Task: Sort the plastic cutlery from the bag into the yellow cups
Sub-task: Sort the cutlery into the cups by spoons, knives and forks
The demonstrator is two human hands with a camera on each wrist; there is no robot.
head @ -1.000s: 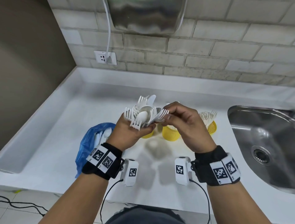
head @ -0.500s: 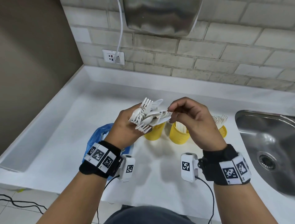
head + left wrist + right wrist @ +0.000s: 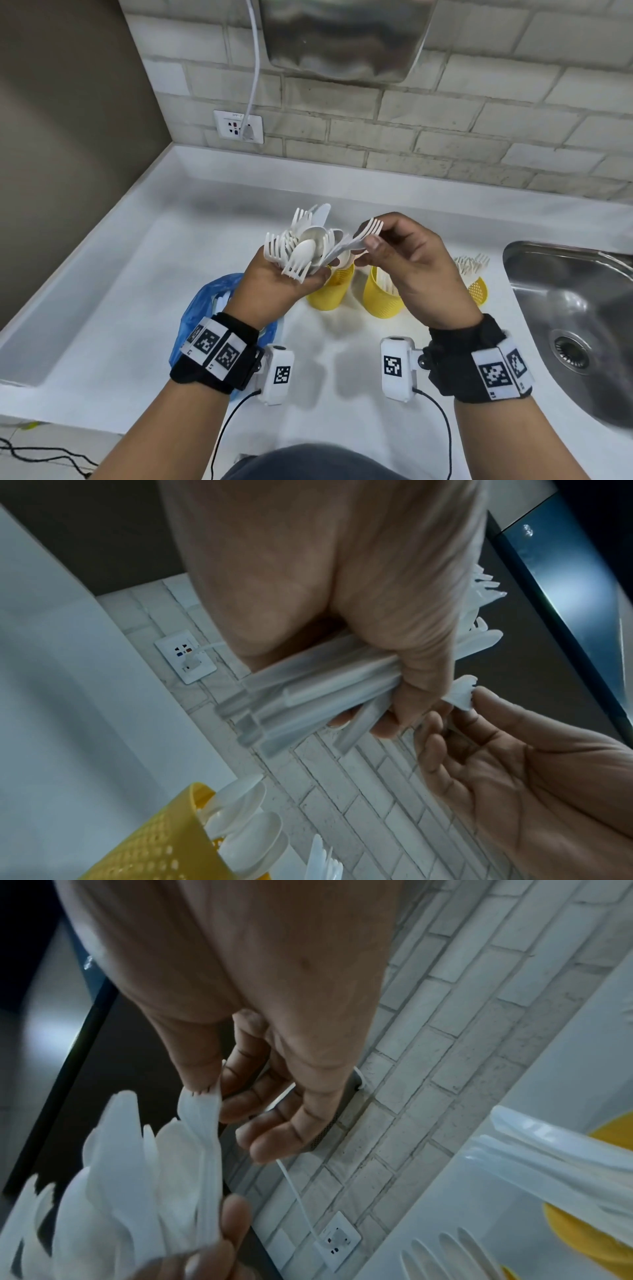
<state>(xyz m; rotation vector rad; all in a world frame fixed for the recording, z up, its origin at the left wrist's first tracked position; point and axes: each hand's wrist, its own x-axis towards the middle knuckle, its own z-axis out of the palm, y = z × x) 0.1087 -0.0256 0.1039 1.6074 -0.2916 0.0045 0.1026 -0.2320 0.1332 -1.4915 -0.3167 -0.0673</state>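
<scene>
The bunch of cutlery (image 3: pixel 301 246) sits in the left hand (image 3: pixel 274 287), whose grip is curled tight round the handles so the forks, spoons and a knife fan out upward and each head can be told apart. It is held in the air over the middle of the surface (image 3: pixel 144 308), just above the yellow cups. The right hand (image 3: pixel 407 270) pinches one fork (image 3: pixel 366 231) by its neck between thumb and forefinger, the other fingers loose, likely to draw it free of the bunch without disturbing the rest. The three yellow cups (image 3: pixel 380 298) stand in a row toward the right edge by the sink (image 3: pixel 565 308), within short reach for dropping pieces in; the rightmost cup (image 3: pixel 478 289) shows fork heads. The blue bag (image 3: pixel 205 305) lies near the front edge behind the left wrist, mostly covered by it, so how much cutlery remains inside cannot be told. The hands hide much of the two nearer cups; the left wrist view shows spoons in one.
</scene>
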